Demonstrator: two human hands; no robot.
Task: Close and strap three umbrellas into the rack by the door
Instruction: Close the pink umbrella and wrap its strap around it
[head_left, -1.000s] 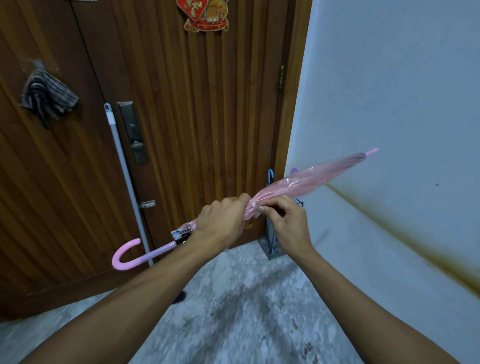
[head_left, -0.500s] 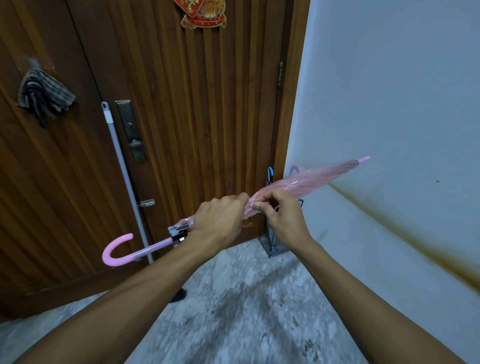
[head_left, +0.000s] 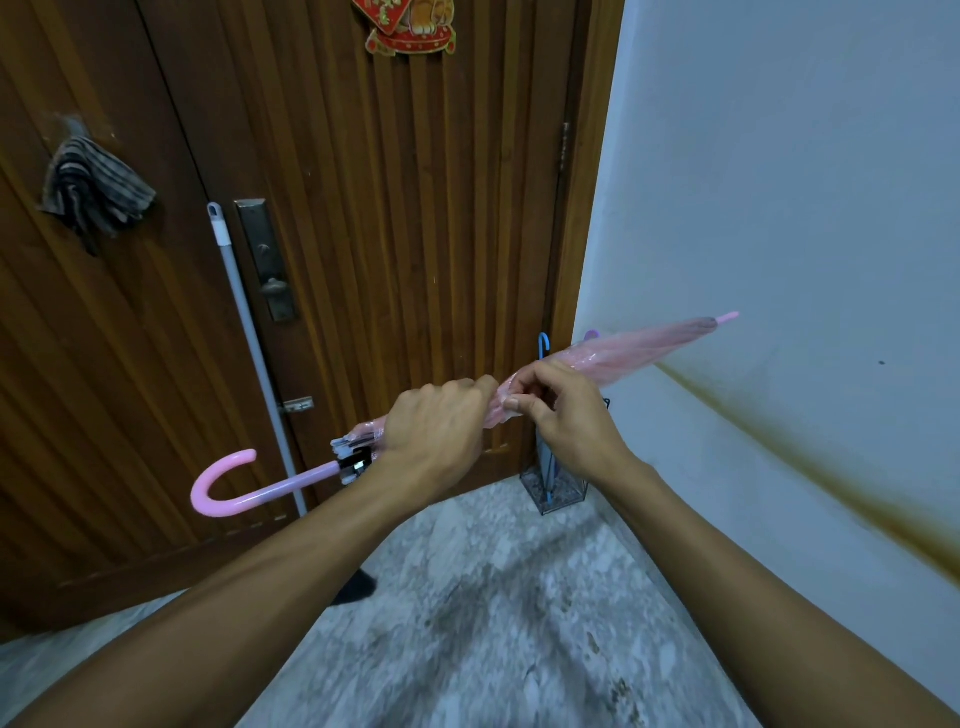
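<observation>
A closed pink umbrella (head_left: 639, 352) lies almost level in front of me, its curved handle at the left and its tip pointing right toward the wall. My left hand (head_left: 436, 426) grips the folded canopy near the handle end. My right hand (head_left: 561, 410) pinches the canopy's plastic just right of it, thumb and fingers curled. Behind the hands, a clear rack (head_left: 556, 486) stands on the floor in the corner by the door. A blue umbrella (head_left: 543, 348) and a purple handle (head_left: 592, 335) stick up from it, mostly hidden.
A wooden door (head_left: 389, 234) fills the back, with a metal lock plate (head_left: 267, 260). A grey mop pole (head_left: 249, 332) leans on it. A striped cloth (head_left: 96, 189) hangs at the upper left. A white wall (head_left: 779, 182) with a brown stain closes the right side.
The umbrella has swung a little: its handle rose and its tip dropped, so it lies flatter. My right hand's fingers shifted along the canopy next to my left hand.
</observation>
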